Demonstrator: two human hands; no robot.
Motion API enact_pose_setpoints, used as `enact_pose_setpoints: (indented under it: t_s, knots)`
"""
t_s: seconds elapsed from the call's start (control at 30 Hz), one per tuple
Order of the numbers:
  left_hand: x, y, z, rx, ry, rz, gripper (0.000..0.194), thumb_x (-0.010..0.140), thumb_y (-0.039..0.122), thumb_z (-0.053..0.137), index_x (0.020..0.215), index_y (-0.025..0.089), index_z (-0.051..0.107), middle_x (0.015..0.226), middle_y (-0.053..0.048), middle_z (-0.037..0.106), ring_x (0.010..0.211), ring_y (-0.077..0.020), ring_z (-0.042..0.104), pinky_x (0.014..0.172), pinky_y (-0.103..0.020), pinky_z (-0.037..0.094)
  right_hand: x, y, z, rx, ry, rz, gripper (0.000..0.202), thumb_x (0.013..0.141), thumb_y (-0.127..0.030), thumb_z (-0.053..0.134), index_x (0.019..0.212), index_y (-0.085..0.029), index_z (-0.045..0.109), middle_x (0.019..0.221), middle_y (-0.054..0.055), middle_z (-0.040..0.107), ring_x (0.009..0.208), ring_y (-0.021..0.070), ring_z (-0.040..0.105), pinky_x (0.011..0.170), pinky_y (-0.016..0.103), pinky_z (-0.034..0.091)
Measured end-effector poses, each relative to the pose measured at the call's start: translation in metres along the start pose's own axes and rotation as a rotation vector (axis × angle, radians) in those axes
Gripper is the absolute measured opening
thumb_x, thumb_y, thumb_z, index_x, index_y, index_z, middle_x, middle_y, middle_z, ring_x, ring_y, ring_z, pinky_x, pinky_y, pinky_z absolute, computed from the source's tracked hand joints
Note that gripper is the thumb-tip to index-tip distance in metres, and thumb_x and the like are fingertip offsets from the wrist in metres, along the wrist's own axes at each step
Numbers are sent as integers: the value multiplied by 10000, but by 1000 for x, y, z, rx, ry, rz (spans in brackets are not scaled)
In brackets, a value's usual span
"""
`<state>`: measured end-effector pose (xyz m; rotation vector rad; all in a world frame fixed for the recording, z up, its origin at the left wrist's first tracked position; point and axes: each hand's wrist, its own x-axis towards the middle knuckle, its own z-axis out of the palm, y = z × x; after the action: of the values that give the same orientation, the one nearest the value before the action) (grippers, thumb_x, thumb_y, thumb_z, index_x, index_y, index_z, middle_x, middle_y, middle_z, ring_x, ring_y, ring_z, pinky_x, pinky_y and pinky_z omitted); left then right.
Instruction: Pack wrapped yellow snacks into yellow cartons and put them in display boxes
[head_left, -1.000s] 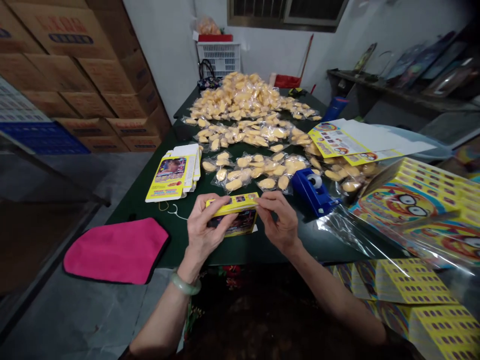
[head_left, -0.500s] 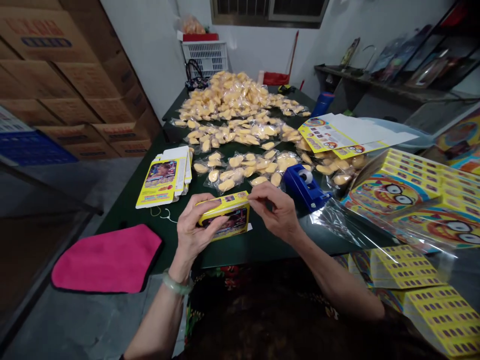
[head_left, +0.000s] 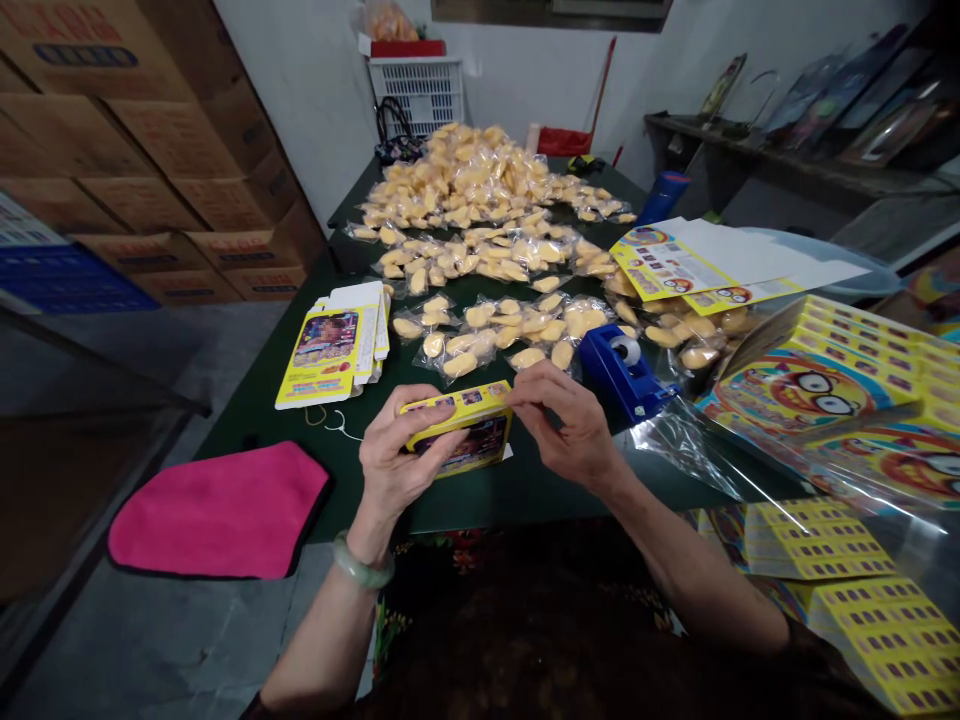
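Observation:
My left hand [head_left: 401, 455] is wrapped round a small yellow printed carton [head_left: 472, 440], thumb on its front and fingers over the top. The carton is held on its long edge at the front of the table. At its right end my right hand [head_left: 566, 425] is closed in a pinch against the top corner; whatever lies between those fingertips is hidden. Just beyond the right hand stands a blue tape dispenser [head_left: 626, 375] with a roll of tape. To the left lies a stack of flattened yellow cartons [head_left: 330, 345]. Behind the carton are several clear-wrapped yellow pieces [head_left: 517, 325].
A large heap of wrapped yellow pieces [head_left: 480, 165] covers the far table. Printed display boxes [head_left: 817, 390] and clear film [head_left: 690, 450] crowd the right side. A pink cloth piece [head_left: 217, 510] hangs at the left edge. Brown cartons [head_left: 157, 130] are stacked at left.
The whole view has shifted slightly, moving the scene a little rightward in the picture. Both hands keep their places on the carton, the right still pinching at its corner.

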<state>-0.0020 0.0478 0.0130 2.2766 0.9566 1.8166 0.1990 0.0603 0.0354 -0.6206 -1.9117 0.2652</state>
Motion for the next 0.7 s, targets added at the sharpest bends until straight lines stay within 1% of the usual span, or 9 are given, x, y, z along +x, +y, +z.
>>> enact_pose_setpoints:
  t_s: [0.1, 0.17, 0.23, 0.33, 0.4, 0.47, 0.53, 0.63, 0.7]
  knots:
    - [4, 4, 2, -1, 27, 5, 248, 720, 120, 728, 935, 218, 652, 998, -41, 597, 893, -155, 624, 728, -307, 543, -7, 0, 3, -1, 50, -2, 177, 869, -85, 481, 916, -211, 597, 838, 37, 550, 779, 143, 563, 673, 294, 490]
    - [6, 7, 3, 68, 34, 12, 235, 712, 175, 746, 925, 219, 658, 1054, -56, 582, 947, -182, 614, 764, -340, 545, -13, 1, 7, -9, 91, -6, 207, 867, -86, 478, 957, -222, 607, 895, 53, 565, 829, 156, 578, 710, 316, 504]
    - [7, 10, 5, 157, 10, 17, 263, 712, 234, 756, 957, 220, 661, 1063, -64, 592, 956, -192, 610, 770, -342, 539, -19, 2, 15, -11, 145, 20, 245, 868, -102, 472, 1029, -233, 603, 989, 81, 578, 918, 180, 588, 753, 339, 516]
    - [12, 14, 1, 280, -26, 35, 231, 740, 246, 734, 960, 220, 670, 942, -47, 646, 908, -193, 618, 787, -353, 512, -27, 5, 33, 97, 245, 188, 295, 875, -182, 507, 1166, -217, 543, 1138, 128, 578, 1067, 215, 574, 813, 353, 524]
    - [20, 17, -6, 344, -59, 22, 143, 770, 241, 705, 909, 215, 687, 828, -33, 658, 822, -177, 620, 741, -330, 491, -30, 8, 45, 242, 251, 337, 331, 871, -259, 549, 1195, -202, 514, 1151, 130, 602, 1074, 214, 591, 842, 351, 527]
    - [34, 19, -16, 358, -161, -24, 89, 796, 270, 679, 855, 207, 702, 713, -16, 635, 682, -142, 594, 617, -276, 455, -32, 11, 53, 377, 194, 420, 343, 851, -317, 592, 1168, -202, 530, 1099, 103, 647, 996, 192, 634, 847, 341, 531]
    - [52, 21, -25, 314, -333, -55, 124, 812, 316, 661, 822, 202, 708, 643, -2, 608, 575, -114, 554, 524, -241, 404, -32, 13, 57, 456, 134, 430, 326, 821, -342, 635, 1111, -208, 569, 1018, 66, 686, 894, 166, 661, 815, 321, 542]
    - [74, 21, -30, 218, -606, -9, 182, 873, 324, 576, 918, 203, 705, 731, -21, 651, 638, -121, 598, 568, -226, 430, -32, 16, 58, 499, 141, 420, 295, 777, -339, 689, 1026, -205, 607, 916, 27, 707, 801, 143, 669, 754, 295, 548]
    - [81, 23, -30, 214, -742, 47, 248, 921, 284, 471, 1033, 205, 678, 823, -46, 655, 699, -129, 612, 609, -226, 443, -34, 18, 57, 522, 169, 420, 272, 769, -322, 701, 995, -199, 611, 883, 19, 708, 780, 138, 670, 740, 290, 549]
